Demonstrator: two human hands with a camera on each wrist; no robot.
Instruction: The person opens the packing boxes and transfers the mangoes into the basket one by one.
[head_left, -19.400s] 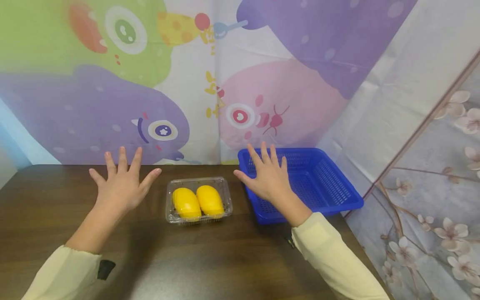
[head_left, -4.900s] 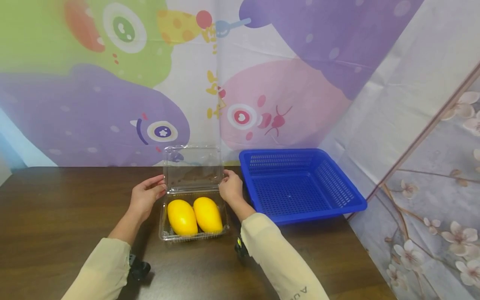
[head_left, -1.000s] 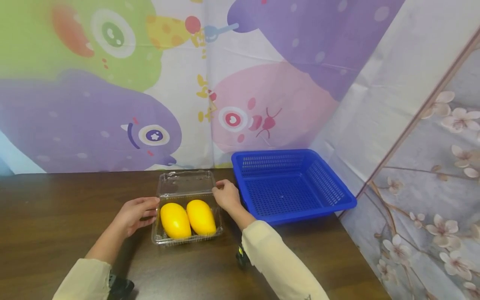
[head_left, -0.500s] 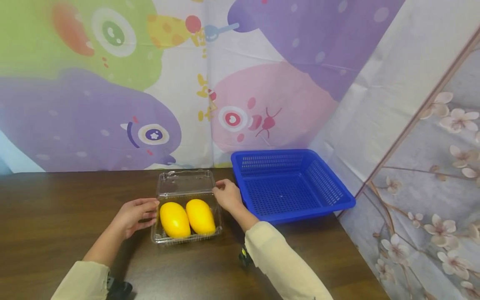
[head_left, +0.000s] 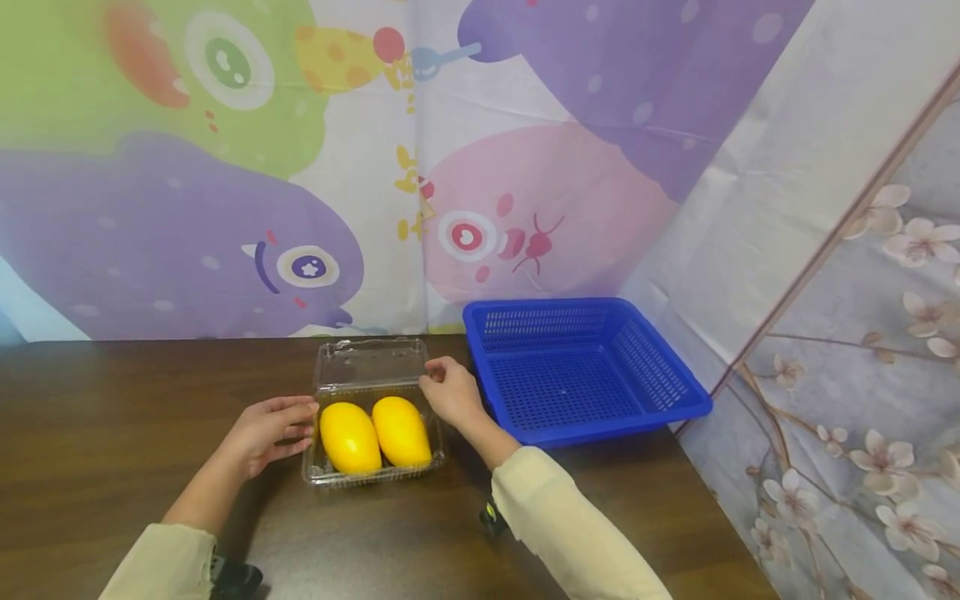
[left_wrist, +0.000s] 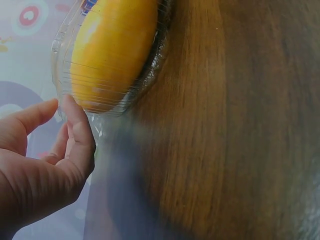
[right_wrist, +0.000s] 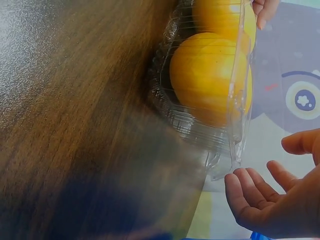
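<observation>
Two yellow mangoes (head_left: 350, 438) lie side by side in a clear plastic clamshell box (head_left: 322, 477) on the table. Its lid (head_left: 372, 365) is tipped back toward the wall. My left hand (head_left: 264, 435) is at the box's left side; in the left wrist view its thumb and forefinger pinch the clear rim near the nearer mango (left_wrist: 115, 50). On the other side, my right hand (head_left: 453, 396) has its fingertips beside the hinge end of the lid. The right wrist view shows the right hand's thumb (right_wrist: 300, 143) apart from its loosely bent fingers, nothing between them.
A blue plastic basket (head_left: 592, 429) with perforated sides stands right of the box, close behind my right hand. Behind the brown wooden table (head_left: 360, 542) hangs a cartoon-printed cloth (head_left: 390, 283); a flower-patterned panel (head_left: 862, 400) borders the right side.
First, the box was closed and both hands were spread above the table. Later both hands held the lid upright; it has since gone back and down. In the last second my right hand shifted slightly.
</observation>
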